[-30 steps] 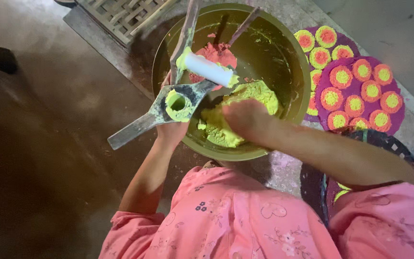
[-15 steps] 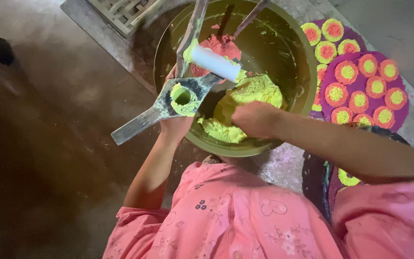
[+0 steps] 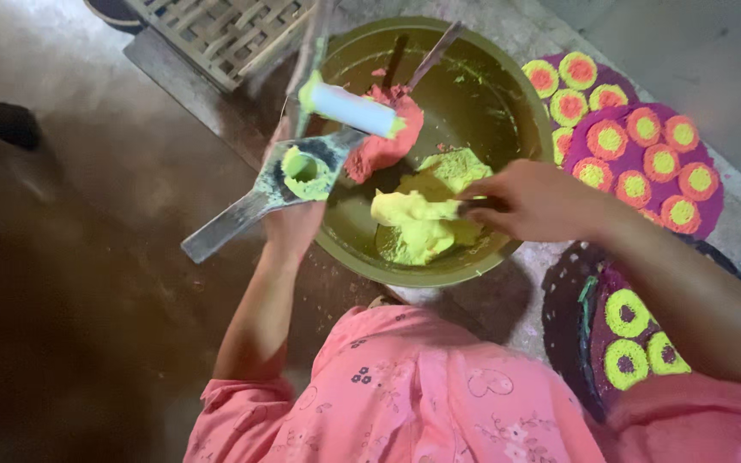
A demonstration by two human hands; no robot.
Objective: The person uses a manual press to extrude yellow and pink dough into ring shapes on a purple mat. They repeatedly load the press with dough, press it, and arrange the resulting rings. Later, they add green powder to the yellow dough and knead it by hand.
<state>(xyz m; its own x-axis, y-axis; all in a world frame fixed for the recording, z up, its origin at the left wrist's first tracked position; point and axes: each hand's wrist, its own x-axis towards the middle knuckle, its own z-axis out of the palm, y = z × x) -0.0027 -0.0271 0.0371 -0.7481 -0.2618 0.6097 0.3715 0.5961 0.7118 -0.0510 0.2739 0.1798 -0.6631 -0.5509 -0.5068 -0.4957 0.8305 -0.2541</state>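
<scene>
From the head view, bare floor [image 3: 87, 283] lies open to the left; a woven basket [image 3: 216, 30] and purple trays [image 3: 645, 146] of rosettes crowd the bowl [image 3: 525, 129]. The left hand [image 3: 293, 227] clamps a metal mould [image 3: 293, 176] at the rim. The right hand [image 3: 533, 201] pinches yellow dough [image 3: 413, 223] inside, beside pink dough [image 3: 379, 146].
</scene>
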